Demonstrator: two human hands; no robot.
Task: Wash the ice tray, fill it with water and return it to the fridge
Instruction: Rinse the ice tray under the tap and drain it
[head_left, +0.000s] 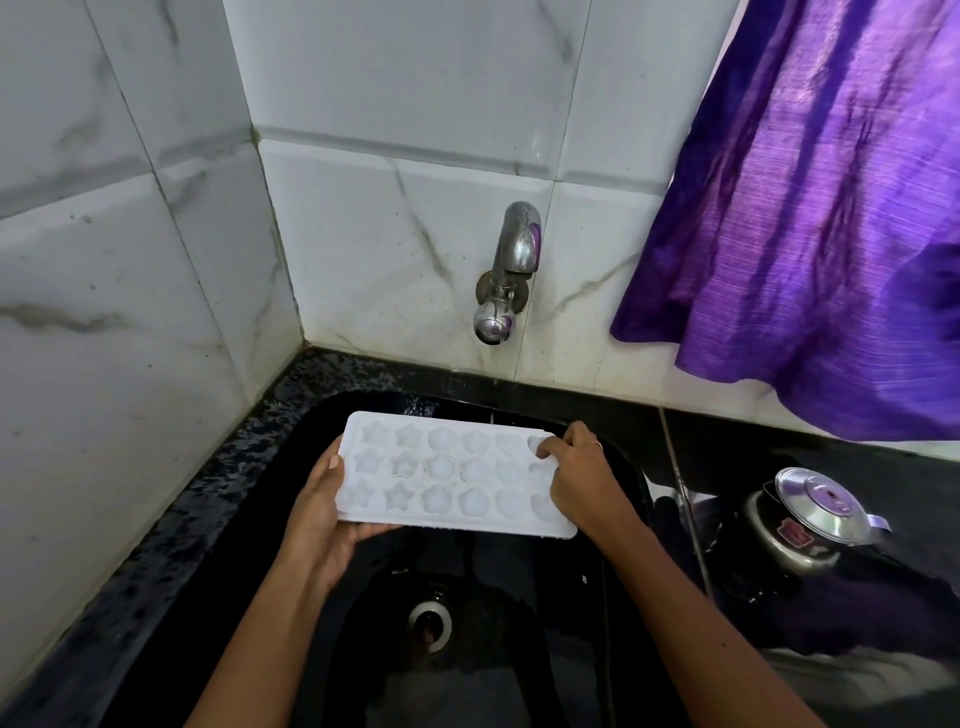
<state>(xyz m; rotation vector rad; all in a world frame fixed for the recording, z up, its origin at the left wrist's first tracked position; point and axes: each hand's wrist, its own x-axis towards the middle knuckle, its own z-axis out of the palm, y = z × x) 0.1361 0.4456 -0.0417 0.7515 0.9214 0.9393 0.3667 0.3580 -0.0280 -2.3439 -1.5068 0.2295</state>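
Note:
A white ice tray (447, 475) with star and flower shaped cells is held level above the black sink (291, 467), below the tap. My left hand (324, 512) grips its left end from underneath, thumb on the rim. My right hand (582, 475) holds the right end, fingers curled over the cells there. The steel tap (511, 270) sticks out of the tiled wall above the tray; I see no water running from it.
The sink drain (430, 621) lies below the tray. A steel pressure cooker (802, 525) stands on the dark counter at the right. A purple curtain (810, 208) hangs over the right side. Marble-look tiled walls close in the left and back.

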